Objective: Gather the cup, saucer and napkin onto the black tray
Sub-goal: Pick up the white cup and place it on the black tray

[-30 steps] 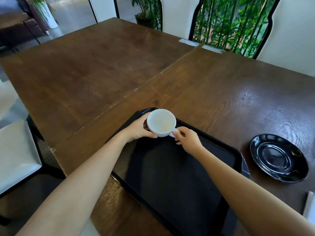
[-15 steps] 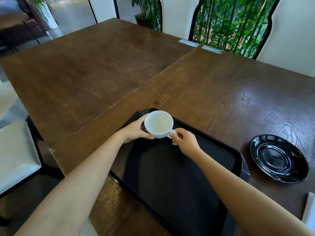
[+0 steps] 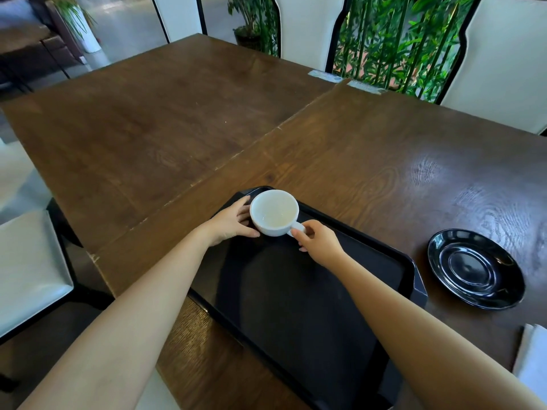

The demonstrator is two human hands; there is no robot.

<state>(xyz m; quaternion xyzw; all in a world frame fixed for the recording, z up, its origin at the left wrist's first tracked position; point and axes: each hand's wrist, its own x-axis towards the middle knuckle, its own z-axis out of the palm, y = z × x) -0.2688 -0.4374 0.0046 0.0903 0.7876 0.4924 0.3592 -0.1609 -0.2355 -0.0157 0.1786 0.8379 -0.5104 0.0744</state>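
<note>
both hands on the white cup at the far corner of the black tray: left hand cupping its side, right hand pinching the handle. saucer and napkin sit on the table, right of the tray.

Between your forearms the black tray floor lies bare. The cup fills its far corner, pinched between your left hand and right hand. Right of your right arm, the saucer and napkin occupy the table; beyond your hands it's open wood.
</note>
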